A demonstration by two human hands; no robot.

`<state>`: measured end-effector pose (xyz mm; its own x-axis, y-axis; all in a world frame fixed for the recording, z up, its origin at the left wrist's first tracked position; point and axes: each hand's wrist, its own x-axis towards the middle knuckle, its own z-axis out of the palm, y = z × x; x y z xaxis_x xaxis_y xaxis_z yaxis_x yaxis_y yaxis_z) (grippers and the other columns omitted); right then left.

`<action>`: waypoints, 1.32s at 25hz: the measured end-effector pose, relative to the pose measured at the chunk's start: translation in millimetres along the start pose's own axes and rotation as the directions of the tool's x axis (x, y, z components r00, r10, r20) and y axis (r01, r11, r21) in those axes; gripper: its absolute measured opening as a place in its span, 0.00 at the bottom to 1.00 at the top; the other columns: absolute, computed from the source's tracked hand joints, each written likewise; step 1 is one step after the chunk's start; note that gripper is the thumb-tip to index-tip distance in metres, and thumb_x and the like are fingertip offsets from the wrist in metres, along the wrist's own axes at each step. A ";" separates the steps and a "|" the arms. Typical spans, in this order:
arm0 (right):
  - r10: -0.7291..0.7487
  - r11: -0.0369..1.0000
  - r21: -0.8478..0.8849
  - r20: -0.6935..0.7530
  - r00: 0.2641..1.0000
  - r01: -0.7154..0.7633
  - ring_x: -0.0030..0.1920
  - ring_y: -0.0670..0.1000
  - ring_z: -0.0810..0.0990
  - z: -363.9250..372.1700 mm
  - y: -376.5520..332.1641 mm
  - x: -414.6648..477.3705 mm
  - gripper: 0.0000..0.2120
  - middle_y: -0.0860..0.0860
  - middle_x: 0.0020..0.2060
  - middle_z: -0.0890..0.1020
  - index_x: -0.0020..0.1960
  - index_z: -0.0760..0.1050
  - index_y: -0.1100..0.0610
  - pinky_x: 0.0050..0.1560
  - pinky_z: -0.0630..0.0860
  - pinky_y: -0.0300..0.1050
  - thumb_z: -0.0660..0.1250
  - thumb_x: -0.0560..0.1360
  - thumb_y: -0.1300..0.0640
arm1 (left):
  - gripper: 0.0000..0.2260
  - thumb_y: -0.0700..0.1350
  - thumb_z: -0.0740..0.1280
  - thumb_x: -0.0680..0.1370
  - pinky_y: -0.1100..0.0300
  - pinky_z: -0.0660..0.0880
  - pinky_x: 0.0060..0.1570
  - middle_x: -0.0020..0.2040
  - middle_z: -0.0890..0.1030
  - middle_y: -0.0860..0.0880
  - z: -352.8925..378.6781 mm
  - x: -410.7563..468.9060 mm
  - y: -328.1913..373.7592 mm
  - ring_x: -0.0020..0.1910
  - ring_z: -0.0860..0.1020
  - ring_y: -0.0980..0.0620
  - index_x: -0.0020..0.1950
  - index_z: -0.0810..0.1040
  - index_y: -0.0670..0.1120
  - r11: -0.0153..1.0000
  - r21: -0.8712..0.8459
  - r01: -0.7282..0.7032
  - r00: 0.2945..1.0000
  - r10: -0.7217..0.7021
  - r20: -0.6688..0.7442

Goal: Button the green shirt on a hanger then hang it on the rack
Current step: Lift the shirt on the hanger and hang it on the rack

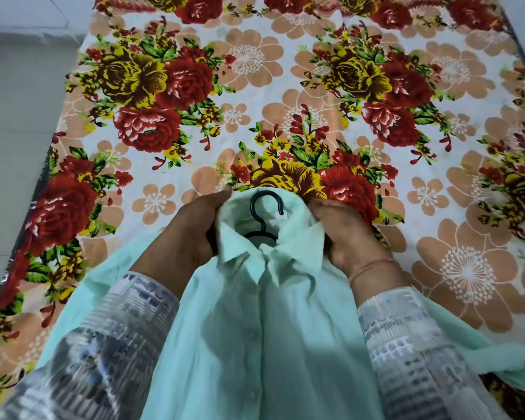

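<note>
Head view, single frame; green shirt (255, 344) lies front-up on a floral bedsheet (285, 86), collar (243, 247) pointing away from the person, body of the shirt running down toward the bottom edge between the two patterned sleeves (128, 313); black hanger (265, 204) is inside the shirt, its hook standing out of the neck opening, its arms hidden under the cloth; left hand (191, 231) grips the shirt at the left side of the collar, fingers curled round a bunch of fabric; right hand (343, 234) grips the opposite side the same way, fingertips hidden in the fold; a red thread (373, 266) shows on the right wrist; small buttons (252, 337) show down the placket and the front looks closed there, though the top button under the collar cannot be read; rack not in view; pale floor (19, 116) to the left of the bed. Judgement: buttoning looks mostly done, the step in hand is settling the shoulders on the hanger before lifting. To do it well: seat each shoulder seam over a hanger end evenly; keep the hook centred in the neck; check the top button; lift by the hook, not the fabric, so the thin cloth does not slide off.
</note>
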<state>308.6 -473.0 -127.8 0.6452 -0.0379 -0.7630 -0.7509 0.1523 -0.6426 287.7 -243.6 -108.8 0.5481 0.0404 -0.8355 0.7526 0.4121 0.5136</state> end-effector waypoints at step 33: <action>-0.854 0.432 -0.654 -0.075 0.515 0.621 0.60 0.54 0.80 10.1 -15.2 -53.8 0.14 0.53 0.58 0.82 0.55 0.83 0.56 0.65 0.76 0.49 0.72 0.74 0.48 | 0.13 0.62 0.77 0.72 0.57 0.74 0.39 0.41 0.86 0.54 60.3 -26.4 59.4 0.42 0.84 0.53 0.44 0.83 0.54 0.388 0.718 -0.578 0.573 0.819 0.019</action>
<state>286.6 -463.3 -76.3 0.9630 -0.2238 0.1504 -0.0158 -0.6037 -0.7970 340.0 -275.1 -44.5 0.9375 0.3438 -0.0544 0.2372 -0.5167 0.8227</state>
